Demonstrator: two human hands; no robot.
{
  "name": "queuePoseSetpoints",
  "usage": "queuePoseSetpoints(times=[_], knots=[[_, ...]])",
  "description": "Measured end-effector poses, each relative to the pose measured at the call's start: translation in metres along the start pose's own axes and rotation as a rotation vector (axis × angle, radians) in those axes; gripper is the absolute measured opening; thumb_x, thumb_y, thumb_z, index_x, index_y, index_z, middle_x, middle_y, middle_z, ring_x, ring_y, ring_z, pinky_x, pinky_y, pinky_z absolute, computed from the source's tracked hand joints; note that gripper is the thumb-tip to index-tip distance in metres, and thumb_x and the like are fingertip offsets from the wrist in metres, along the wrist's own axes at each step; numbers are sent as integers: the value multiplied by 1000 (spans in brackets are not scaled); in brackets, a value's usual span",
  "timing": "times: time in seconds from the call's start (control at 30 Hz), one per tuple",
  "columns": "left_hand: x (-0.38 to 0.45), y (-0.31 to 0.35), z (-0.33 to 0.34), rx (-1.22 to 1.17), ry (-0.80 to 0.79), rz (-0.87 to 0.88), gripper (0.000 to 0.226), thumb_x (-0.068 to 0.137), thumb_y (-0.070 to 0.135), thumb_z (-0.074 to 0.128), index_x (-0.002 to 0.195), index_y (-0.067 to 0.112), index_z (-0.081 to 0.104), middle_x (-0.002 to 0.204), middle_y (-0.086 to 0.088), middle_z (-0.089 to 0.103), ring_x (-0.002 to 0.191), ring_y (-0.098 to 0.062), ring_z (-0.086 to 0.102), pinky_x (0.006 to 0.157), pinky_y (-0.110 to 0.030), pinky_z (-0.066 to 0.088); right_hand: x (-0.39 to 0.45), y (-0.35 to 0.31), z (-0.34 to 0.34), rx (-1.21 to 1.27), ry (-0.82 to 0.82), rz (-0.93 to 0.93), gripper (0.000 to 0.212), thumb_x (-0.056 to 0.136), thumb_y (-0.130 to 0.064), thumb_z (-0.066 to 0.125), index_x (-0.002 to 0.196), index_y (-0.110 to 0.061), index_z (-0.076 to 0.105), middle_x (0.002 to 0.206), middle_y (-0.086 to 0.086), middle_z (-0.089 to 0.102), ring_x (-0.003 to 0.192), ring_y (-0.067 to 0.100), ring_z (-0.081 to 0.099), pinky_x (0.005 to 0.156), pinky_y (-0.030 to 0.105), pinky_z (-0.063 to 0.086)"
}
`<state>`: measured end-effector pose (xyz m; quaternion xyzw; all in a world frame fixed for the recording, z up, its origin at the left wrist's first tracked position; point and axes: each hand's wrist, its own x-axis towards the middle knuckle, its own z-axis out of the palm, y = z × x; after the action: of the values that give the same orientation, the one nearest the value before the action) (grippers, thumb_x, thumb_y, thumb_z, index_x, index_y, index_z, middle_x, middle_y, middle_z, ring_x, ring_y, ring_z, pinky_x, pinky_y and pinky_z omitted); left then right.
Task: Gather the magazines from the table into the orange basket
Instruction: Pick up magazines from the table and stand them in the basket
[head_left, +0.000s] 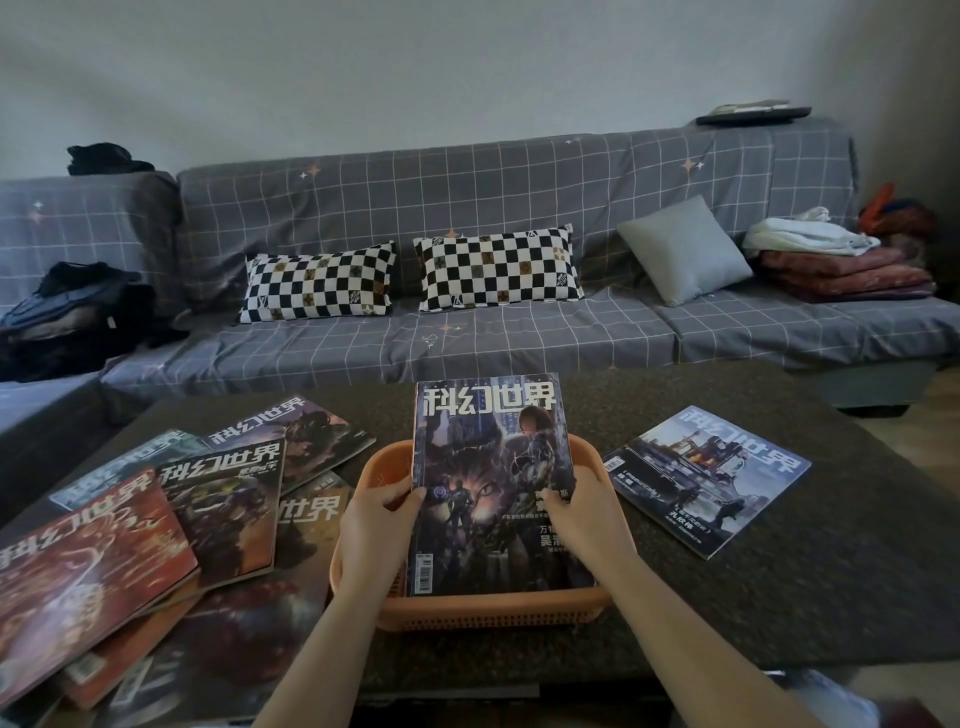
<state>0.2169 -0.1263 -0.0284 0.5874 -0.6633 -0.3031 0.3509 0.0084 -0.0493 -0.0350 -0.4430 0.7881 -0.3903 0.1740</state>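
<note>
A dark-covered magazine (488, 467) stands tilted in the orange basket (493, 610), its lower edge down inside and its top leaning over the far rim. My left hand (376, 525) grips its left edge and my right hand (587, 514) grips its right edge. Several more magazines lie in an overlapping heap (156, 519) on the dark table to the left of the basket, a red one (78, 571) nearest me. One pale blue magazine (706, 478) lies flat alone to the right of the basket.
The dark speckled table (779, 597) runs in front of a grey checked sofa (467, 343) with two chequered cushions, a grey cushion, folded blankets at right and dark clothes at left.
</note>
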Motion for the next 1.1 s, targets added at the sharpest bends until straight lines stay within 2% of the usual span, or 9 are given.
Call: queuePoseSetpoints(times=[0.1,0.27,0.37,0.43,0.53,0.6,0.8,0.93,1.1], knots=[[0,-1,0,-26,1,-12,35,91,31,63,124,23,64,94,7,72,70,0,62,56,-19,48,2,0,0,22,-16,59,10,91,-27,57,99,-24,54,73,-12,60,61,1,58,47,17,36],[-5,4,-2,-31,7,4,36,92,34,60,126,24,62,84,16,64,73,1,63,57,-17,47,1,-3,-3,90,-75,89,14,90,-28,56,103,-23,57,78,-12,64,65,1,60,49,18,38],[-13,11,3,21,96,144,36,91,30,62,126,23,61,115,7,64,90,-3,56,72,-17,44,-2,-3,-6,151,-87,79,21,91,-29,55,111,-24,56,80,-16,62,63,-2,57,48,15,37],[-19,19,8,-12,136,189,38,89,28,65,126,24,60,125,6,58,93,-5,53,76,-17,45,-6,-3,-10,177,-52,58,35,92,-28,54,126,-25,48,88,-21,59,61,-6,53,48,8,35],[-28,37,20,-158,80,176,35,87,27,67,122,29,61,125,7,56,98,-10,58,83,-26,51,-10,-1,-21,201,27,16,49,92,-26,56,138,-21,40,124,-5,60,95,2,61,79,13,44],[-33,52,31,-214,19,198,31,88,28,66,119,31,61,118,9,58,97,-2,56,78,-15,45,-12,3,-32,217,80,13,47,91,-28,57,135,-21,43,129,-2,57,113,10,56,86,21,41],[-44,102,81,-235,-164,282,16,91,34,62,106,34,58,100,15,60,89,-1,59,68,-10,43,-10,36,-74,191,189,18,39,92,-30,55,130,-24,49,120,-3,61,92,1,52,67,13,39],[-52,130,125,-248,-283,327,27,91,30,62,118,30,58,101,20,57,89,9,55,64,-3,42,-8,68,-101,189,266,81,34,92,-27,54,126,-21,53,107,-4,63,80,-2,52,59,11,38],[-53,156,183,-196,-398,288,23,91,28,61,113,33,56,95,17,59,80,7,59,57,-6,45,-8,110,-126,174,283,200,32,91,-29,56,122,-23,56,84,-16,56,70,0,59,53,14,43]])
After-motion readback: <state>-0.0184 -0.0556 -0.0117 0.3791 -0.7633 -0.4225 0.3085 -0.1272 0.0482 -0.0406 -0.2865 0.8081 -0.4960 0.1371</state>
